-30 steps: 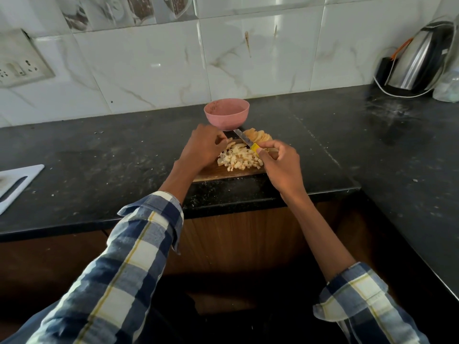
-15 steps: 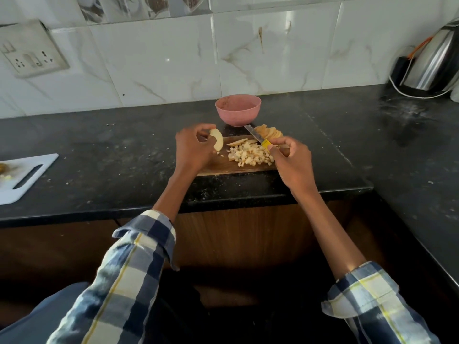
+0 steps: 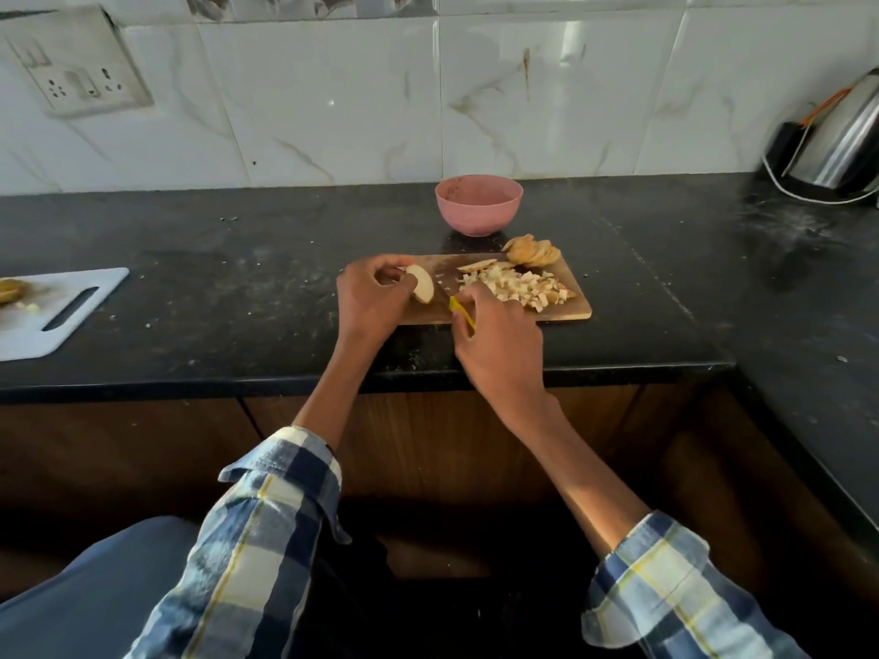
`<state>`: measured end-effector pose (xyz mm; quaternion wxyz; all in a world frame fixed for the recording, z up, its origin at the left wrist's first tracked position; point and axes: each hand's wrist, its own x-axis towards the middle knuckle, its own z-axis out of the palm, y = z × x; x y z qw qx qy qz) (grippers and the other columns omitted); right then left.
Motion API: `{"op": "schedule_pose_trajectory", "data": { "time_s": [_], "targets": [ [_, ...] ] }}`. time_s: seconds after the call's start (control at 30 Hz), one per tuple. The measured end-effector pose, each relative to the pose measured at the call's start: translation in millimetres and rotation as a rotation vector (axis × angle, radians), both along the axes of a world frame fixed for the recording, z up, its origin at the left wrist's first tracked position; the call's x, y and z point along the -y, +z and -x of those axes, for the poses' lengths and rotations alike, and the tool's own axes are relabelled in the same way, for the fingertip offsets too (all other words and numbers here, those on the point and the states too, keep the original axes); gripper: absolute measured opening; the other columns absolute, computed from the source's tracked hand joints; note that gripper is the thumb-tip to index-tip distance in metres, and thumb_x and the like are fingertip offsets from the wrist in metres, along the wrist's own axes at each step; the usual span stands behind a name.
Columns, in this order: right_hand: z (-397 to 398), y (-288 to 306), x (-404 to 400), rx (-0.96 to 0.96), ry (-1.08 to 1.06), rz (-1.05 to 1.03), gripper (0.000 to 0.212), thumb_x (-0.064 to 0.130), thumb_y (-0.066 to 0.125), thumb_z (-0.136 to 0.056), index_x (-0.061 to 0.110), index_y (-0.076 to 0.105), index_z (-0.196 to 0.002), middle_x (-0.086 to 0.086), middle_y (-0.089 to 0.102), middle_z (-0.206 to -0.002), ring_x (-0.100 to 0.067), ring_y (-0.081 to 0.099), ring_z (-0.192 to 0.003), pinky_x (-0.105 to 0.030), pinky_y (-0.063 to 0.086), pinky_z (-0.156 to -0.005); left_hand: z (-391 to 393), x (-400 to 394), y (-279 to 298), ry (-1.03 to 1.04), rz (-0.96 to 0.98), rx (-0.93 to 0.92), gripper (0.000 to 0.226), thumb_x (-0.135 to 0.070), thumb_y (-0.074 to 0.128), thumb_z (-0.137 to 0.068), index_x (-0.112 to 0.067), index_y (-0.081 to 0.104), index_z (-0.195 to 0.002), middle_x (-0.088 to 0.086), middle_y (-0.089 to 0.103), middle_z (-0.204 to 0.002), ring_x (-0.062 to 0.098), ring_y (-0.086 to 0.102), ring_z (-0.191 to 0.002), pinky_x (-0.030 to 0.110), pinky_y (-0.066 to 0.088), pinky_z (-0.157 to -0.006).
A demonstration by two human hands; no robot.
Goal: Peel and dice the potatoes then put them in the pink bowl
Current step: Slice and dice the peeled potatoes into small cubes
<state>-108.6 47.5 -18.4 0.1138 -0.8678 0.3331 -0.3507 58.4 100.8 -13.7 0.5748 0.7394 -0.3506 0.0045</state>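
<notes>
The right hand (image 3: 499,344), clamped on the yellow-handled knife (image 3: 462,312), had been drawn back toward the wooden board's (image 3: 578,309) near edge. A potato slice (image 3: 422,288) was pinched in the left hand (image 3: 368,302) over the board's left end. Diced potato (image 3: 516,288) lay mid-board; the pink bowl (image 3: 478,204) stood behind its far edge.

The upper half is brightly lit, with glare streaked across the glossy wall tiles (image 3: 547,102), while the cabinet fronts (image 3: 452,449) below are left in deep shadow. Straight edges are bowed by wide-angle distortion, and slight softness is seen throughout.
</notes>
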Motion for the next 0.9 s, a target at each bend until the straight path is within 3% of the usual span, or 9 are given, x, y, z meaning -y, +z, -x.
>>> {"op": "schedule_pose_trajectory", "data": {
  "time_s": [0.17,0.3,0.37,0.43,0.53,0.9],
  "targets": [
    [-0.4,0.8,0.6,-0.010,-0.146,0.007,0.025,0.028,0.066,-0.099,0.023,0.059,-0.123,0.000,0.072,-0.099,-0.021,0.071,-0.093,-0.035,0.053,-0.069,-0.5,3.4,-2.2,-0.070,-0.062,0.065,0.027,-0.013,0.077,-0.087,-0.020,0.081,-0.112,-0.009,0.077,-0.092,-0.011,0.066,-0.077,0.006,0.050,-0.068],
    [4.1,6.1,-1.4,0.017,-0.139,0.011,0.015,0.027,0.065,-0.100,0.022,0.061,-0.114,0.003,0.070,-0.093,-0.016,0.068,-0.086,-0.032,0.053,-0.066,-3.0,7.3,-5.8,-0.121,-0.154,0.180,0.031,-0.016,0.082,-0.086,-0.018,0.078,-0.117,-0.007,0.073,-0.104,-0.003,0.065,-0.083,0.001,0.045,-0.072],
    [5.4,12.2,-1.7,0.044,-0.130,0.001,0.012,0.027,0.067,-0.098,0.023,0.062,-0.109,0.004,0.068,-0.088,-0.014,0.066,-0.081,-0.036,0.057,-0.065,-4.8,8.8,-7.9,-0.143,-0.191,0.226,0.029,-0.019,0.083,-0.087,-0.017,0.078,-0.116,-0.006,0.070,-0.109,0.004,0.065,-0.091,0.006,0.046,-0.077],
    [5.7,19.6,-0.3,0.044,-0.124,0.006,0.013,0.028,0.069,-0.097,0.023,0.065,-0.107,0.004,0.069,-0.086,-0.013,0.066,-0.079,-0.036,0.058,-0.066,-6.7,9.8,-9.6,-0.185,-0.204,0.239,0.027,-0.022,0.083,-0.088,-0.018,0.079,-0.114,-0.005,0.069,-0.113,0.008,0.066,-0.099,0.019,0.054,-0.087],
    [5.2,29.6,2.5,-0.004,-0.109,0.010,0.012,0.029,0.071,-0.095,0.022,0.068,-0.105,0.004,0.070,-0.092,-0.013,0.065,-0.085,-0.035,0.057,-0.070,-9.8,9.9,-11.3,-0.236,-0.212,0.236,0.029,-0.027,0.084,-0.086,-0.019,0.079,-0.113,-0.006,0.071,-0.114,0.009,0.067,-0.101,0.032,0.057,-0.095],
    [-5.0,49.3,6.2,-0.117,-0.106,0.019,0.017,0.029,0.075,-0.091,0.020,0.073,-0.105,-0.001,0.072,-0.098,-0.019,0.068,-0.086,-0.038,0.059,-0.070,-8.5,10.8,-10.7,-0.210,-0.178,0.226,0.032,-0.028,0.089,-0.082,-0.016,0.080,-0.111,-0.005,0.073,-0.106,0.005,0.066,-0.089,0.014,0.050,-0.079]
  ]
}}
